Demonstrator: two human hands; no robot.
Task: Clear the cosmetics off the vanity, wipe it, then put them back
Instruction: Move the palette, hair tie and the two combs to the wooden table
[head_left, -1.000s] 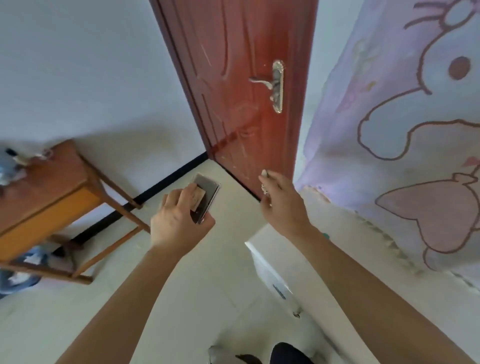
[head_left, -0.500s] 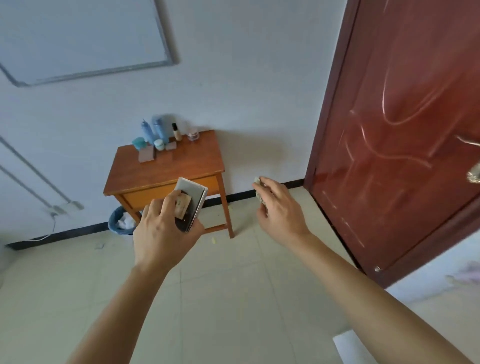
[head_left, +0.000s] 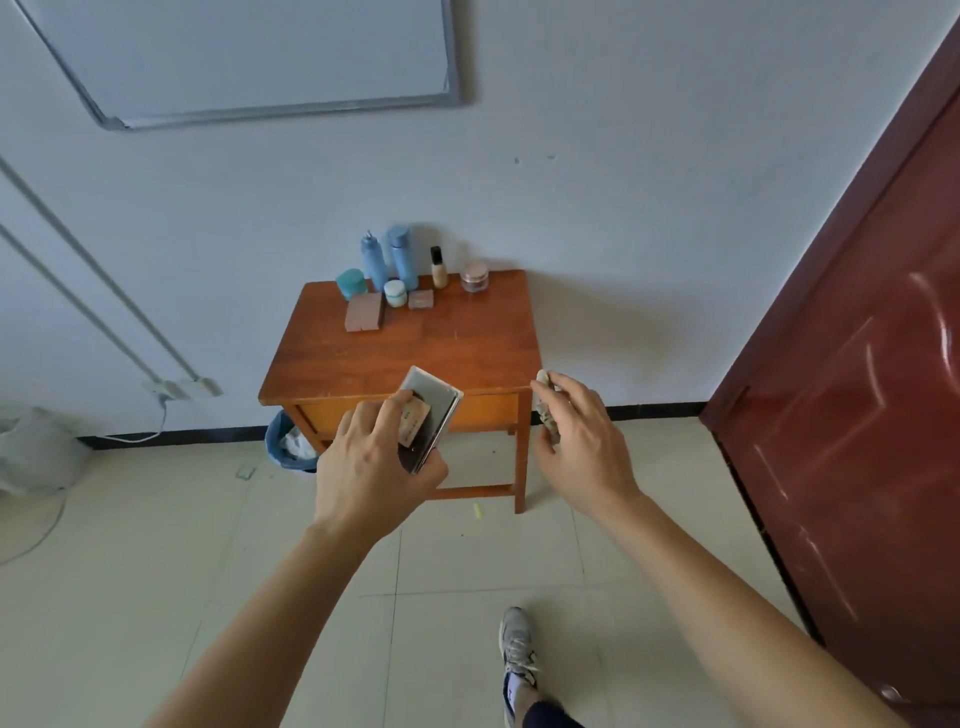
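Head view. Left hand (head_left: 374, 460) grips a flat silver case (head_left: 435, 402), with the thumb pressing a small tan piece (head_left: 414, 422) against its face. The case sticks up past the fingers, tilted right. Right hand (head_left: 584, 447) has its fingers curled round a slim pale item (head_left: 543, 378) whose tip pokes above the index finger; too small to identify.

Both hands are in the air, seen over the front edge of the wooden vanity (head_left: 415, 353): left at mid-edge, right at the front right corner.

Along the back edge:
- teal jar (head_left: 351, 283)
- blue pump bottle (head_left: 373, 262)
- blue capped bottle (head_left: 403, 257)
- foundation bottle (head_left: 439, 268)
- pink jar (head_left: 474, 276)

Just in front of them:
- brown palette (head_left: 365, 312)
- small white-lidded jar (head_left: 395, 293)
- square compact (head_left: 421, 299)

Blue bin (head_left: 280, 444) sits under the front left corner. Red-brown door (head_left: 857, 389) is at right, whiteboard (head_left: 244, 57) on the wall above.
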